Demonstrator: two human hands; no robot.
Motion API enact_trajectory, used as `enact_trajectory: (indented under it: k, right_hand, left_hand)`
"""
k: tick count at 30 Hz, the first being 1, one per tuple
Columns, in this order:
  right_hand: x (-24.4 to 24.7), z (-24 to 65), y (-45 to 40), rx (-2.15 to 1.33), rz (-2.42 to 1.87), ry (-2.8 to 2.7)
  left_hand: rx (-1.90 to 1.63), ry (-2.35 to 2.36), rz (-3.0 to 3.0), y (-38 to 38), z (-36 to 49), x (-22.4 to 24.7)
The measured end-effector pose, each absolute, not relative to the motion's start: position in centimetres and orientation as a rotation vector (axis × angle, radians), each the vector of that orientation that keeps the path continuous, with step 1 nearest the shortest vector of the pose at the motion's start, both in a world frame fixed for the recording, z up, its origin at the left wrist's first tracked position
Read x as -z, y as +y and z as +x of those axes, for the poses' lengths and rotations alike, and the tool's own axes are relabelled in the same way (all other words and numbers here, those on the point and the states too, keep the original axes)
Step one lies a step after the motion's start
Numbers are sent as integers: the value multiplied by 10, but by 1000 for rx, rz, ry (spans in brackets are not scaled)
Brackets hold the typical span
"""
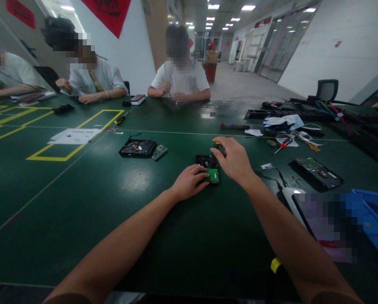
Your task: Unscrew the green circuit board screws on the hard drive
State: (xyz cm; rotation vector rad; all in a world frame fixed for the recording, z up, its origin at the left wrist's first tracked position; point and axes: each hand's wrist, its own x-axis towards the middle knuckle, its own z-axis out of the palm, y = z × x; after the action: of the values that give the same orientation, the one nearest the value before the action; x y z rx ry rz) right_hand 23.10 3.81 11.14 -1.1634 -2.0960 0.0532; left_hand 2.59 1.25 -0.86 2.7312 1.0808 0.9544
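Note:
A small black hard drive [206,160] with a green circuit board [213,175] lies on the table in front of me. My left hand [191,182] rests over its left side, fingers across the board and thumb along the near edge, holding it. Above the drive's far right corner, my right hand [235,159] pinches the black-and-yellow handle of a screwdriver [217,145] from above. Its shaft points down towards the drive, and I cannot make out whether the tip touches a screw.
Left of the drive lie an opened hard drive [137,147] and a loose circuit board [160,152]. To the right are another hard drive [317,173], a red-tipped screwdriver [283,145], a phone-like device [318,223] and a blue tray [374,219]. Several people sit across the green table [81,202].

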Motion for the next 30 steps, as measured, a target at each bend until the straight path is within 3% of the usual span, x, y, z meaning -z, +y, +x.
enact_trajectory:
  k: [6, 15, 22, 30]
  right_hand:
    - [-113, 231, 38, -255, -1045, -2181]
    - [-113, 233, 38, -61, -1160, -2077]
    - [-111, 231, 39, -248, -1079, -2083]
    - [-111, 233, 40, -119, -1139, -2072]
  left_hand:
    - [-965, 1086, 2735, 12, 26, 9]
    - [-965, 1066, 2743, 14, 26, 10]
    - [-960, 1074, 2737, 13, 26, 10]
    - [-953, 1088, 2735, 13, 26, 9]
